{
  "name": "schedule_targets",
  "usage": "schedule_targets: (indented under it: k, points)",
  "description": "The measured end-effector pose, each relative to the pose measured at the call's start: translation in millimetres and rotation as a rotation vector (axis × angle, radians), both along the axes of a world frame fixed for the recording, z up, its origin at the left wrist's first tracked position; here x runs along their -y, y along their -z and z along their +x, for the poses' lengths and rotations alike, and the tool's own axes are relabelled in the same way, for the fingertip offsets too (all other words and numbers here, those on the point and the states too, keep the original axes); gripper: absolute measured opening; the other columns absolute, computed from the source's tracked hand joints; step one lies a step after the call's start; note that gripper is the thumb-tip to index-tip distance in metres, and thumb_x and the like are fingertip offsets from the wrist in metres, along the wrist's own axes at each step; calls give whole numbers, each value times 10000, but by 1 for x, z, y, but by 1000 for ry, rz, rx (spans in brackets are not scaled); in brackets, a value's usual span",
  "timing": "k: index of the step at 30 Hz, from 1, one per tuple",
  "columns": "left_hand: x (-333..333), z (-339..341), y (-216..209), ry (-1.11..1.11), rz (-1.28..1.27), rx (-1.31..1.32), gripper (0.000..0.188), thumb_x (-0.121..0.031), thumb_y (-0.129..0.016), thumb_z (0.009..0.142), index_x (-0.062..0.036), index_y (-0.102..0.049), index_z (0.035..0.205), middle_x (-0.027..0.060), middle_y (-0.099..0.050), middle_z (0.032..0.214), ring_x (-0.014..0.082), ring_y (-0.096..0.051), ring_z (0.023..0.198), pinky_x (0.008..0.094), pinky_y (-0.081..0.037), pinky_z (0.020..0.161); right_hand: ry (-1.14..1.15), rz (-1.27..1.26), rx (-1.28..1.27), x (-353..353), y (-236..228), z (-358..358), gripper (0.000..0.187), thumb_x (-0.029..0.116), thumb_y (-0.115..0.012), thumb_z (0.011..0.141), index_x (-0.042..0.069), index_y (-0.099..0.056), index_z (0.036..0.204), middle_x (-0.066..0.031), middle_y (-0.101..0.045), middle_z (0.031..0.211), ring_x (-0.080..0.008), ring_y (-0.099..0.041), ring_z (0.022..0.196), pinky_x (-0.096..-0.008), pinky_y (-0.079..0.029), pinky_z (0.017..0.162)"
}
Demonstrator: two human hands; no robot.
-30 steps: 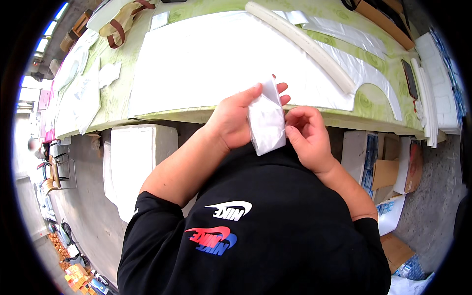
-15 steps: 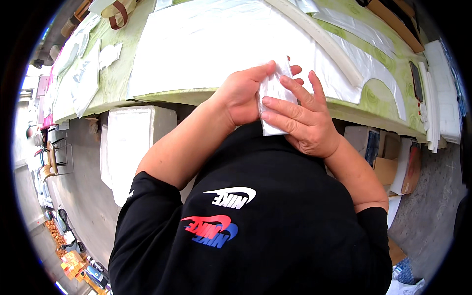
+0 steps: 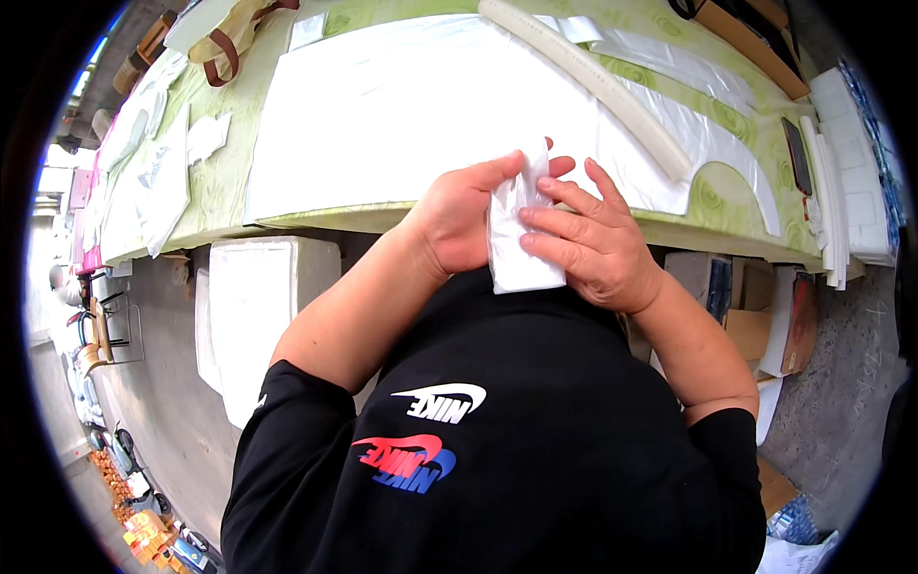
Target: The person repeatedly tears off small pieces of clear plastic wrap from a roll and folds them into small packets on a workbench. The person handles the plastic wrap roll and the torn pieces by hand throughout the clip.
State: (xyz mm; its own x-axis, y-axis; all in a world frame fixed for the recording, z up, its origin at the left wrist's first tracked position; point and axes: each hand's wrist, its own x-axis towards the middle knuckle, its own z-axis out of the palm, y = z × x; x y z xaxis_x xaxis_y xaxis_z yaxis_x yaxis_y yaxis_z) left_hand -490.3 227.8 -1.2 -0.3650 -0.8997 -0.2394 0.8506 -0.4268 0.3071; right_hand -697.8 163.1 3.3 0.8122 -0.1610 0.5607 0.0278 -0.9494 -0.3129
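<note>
**White packet [image 3: 524, 266] held between left hand [image 3: 464, 215] and right hand [image 3: 607, 244]**

Left of the hands, a cloth bag [image 3: 225, 29] with a brown strap sits on the table [image 3: 335, 218], and a white foam box [image 3: 273, 320] stands below, beside the left forearm. The left hand curls round the packet's left side, thumb along the upper part, fingertips showing past the far edge. The packet is upright in front of the belly, its bottom end free. Loosely spread fingers of the right hand lie on its face; its thumb is hidden, so I cannot tell whether it pinches.

The packet looks light, thin and fairly soft, with a slick, crinkly skin that may slide; firm hold along both long edges would probably suit it, without hard squeezing.

As for writing, the packet shows none that I can read. Under the hands, the black shirt [image 3: 535, 421] carries bold lettering and curved marks in white, red and blue, upside down. Beyond the right hand, the pale tube [image 3: 612, 100] bears a faint printed line too small to read.
</note>
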Motion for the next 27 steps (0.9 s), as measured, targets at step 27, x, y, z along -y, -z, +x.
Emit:
schedule_targets:
  k: [27]
  points:
    - [-23,-18,16,47,-96,276,493,-220,-458,1047,28,-418,1472,189,-523,1461,297,-530,1339,477,-425,1131,347,856,277,-20,24,4,239,66,-722,885,-12,-624,1088,-94,-582,1132,-165,-600,903,-297,-511,826]
